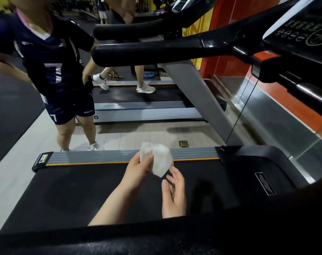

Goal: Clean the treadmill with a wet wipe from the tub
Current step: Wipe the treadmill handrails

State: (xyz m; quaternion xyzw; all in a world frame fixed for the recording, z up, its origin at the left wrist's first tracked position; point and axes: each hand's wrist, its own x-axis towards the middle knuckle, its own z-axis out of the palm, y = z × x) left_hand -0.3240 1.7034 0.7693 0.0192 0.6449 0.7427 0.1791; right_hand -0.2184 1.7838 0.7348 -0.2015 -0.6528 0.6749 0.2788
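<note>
Above the black treadmill belt [83, 190], the left hand [136, 172] pinches a crumpled white wet wipe [157, 159] by its left edge. Just beside its lower corner, the right hand [174, 196] hangs with relaxed, empty fingers. Both forearms are cut off by a dark handrail [156, 236].

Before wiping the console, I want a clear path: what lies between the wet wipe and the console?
In the head view, only a thin black cord; the wet wipe is in the left hand, the console upper right.

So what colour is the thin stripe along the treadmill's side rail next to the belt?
Orange, on the side rail, clearest in the head view.
</note>
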